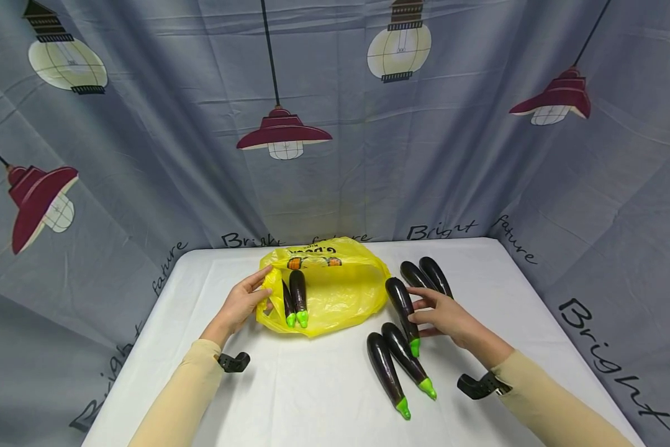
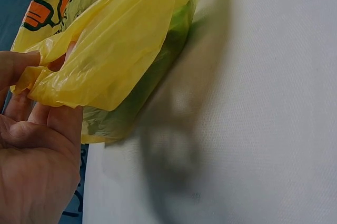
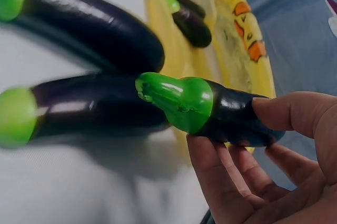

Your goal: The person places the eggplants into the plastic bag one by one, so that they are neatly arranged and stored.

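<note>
My left hand [image 1: 246, 304] pinches the left edge of a yellow plastic bag [image 1: 346, 298], whose mouth gapes toward me. Inside it, at the left, lie two dark eggplants [image 1: 298, 292] with green stem ends. In the left wrist view, thumb and fingers [image 2: 21, 68] grip a fold of the plastic. My right hand [image 1: 441, 316] holds another eggplant [image 1: 400, 304] between thumb and fingers by the bag's right edge. Its green cap [image 3: 181, 100] points toward the wrist camera, and in the right wrist view it overlaps an eggplant on the table.
Two eggplants [image 1: 387, 372] lie side by side on the white table [image 1: 290, 391], nearer me than the right hand. Two more eggplants [image 1: 435, 275] lie behind that hand, partly hidden by it. A grey printed curtain [image 1: 335, 186] hangs along the table's back and sides.
</note>
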`<move>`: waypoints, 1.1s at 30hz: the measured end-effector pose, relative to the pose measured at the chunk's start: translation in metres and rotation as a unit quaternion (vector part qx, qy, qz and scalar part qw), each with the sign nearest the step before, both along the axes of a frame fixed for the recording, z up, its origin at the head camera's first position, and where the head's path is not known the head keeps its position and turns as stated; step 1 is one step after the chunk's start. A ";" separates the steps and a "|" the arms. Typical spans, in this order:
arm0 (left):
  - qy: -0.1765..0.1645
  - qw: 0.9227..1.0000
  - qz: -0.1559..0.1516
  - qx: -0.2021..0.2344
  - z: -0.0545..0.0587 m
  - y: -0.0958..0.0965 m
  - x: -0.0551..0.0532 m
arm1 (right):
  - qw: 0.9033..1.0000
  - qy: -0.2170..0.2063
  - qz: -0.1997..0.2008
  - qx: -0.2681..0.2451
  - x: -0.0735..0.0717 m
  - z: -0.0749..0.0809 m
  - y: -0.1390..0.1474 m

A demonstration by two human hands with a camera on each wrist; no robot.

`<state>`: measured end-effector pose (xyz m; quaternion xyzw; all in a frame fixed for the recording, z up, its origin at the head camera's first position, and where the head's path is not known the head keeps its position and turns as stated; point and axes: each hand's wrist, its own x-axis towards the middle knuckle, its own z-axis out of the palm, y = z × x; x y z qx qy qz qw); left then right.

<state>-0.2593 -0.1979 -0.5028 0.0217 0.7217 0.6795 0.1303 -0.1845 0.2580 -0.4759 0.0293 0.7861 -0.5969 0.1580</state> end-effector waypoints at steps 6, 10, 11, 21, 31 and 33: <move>-0.004 1.000 0.008 -0.003 -0.001 -0.001 -0.002 | 1.000 -0.005 0.014 -0.013 -0.009 0.005 -0.022; -0.004 1.000 0.008 -0.005 -0.001 -0.001 -0.002 | 1.000 -0.012 0.022 -0.015 -0.016 0.005 -0.037; -0.005 1.000 0.009 -0.003 -0.001 -0.001 -0.002 | 0.999 -0.015 0.022 -0.017 -0.018 0.005 -0.041; -0.002 1.000 0.005 -0.006 -0.001 -0.001 -0.002 | 0.998 -0.040 0.041 -0.032 -0.034 0.004 -0.072; 0.002 1.000 -0.001 0.001 0.002 0.000 0.001 | 0.996 -0.079 0.024 -0.044 -0.056 0.000 -0.106; 0.005 1.000 -0.003 0.002 0.002 0.001 0.001 | 0.995 -0.086 0.021 -0.052 -0.060 -0.003 -0.112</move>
